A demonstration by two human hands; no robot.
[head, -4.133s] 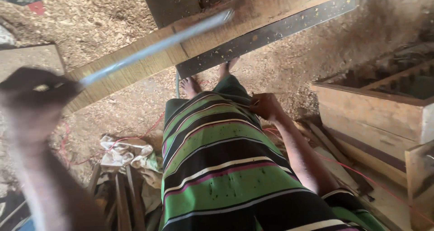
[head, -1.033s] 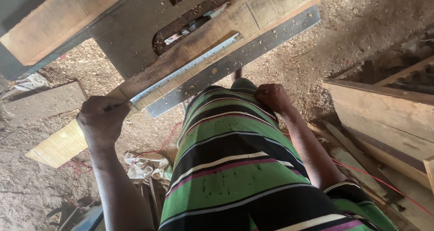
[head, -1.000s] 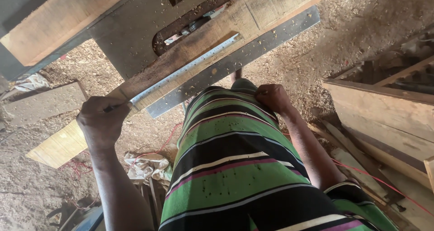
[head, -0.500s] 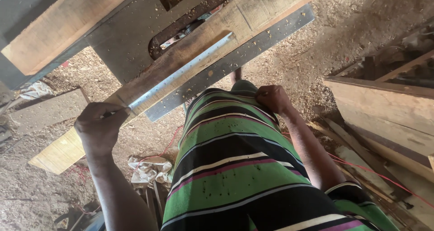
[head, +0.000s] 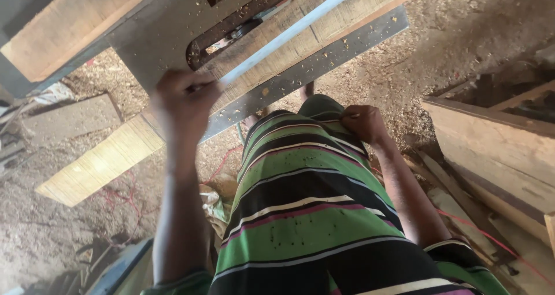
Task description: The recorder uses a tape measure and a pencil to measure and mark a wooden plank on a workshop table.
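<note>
Now the left hand (head: pixel 184 98) is gripping a long metal ruler (head: pixel 289 34), fingers clamped, lying along a plank (head: pixel 98 162) on the saw table (head: pixel 156 35); the right hand (head: pixel 363 123) is resting closed on the shirt (head: pixel 300 202). Cutting is not yet begun.

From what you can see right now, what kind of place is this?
Probably a woodworking shop: a metal saw table with a blade slot, a wooden plank under the left hand, and sawdust covering the ground.

Blurred left hand (head: pixel 185 101) (grip unclear)
</note>
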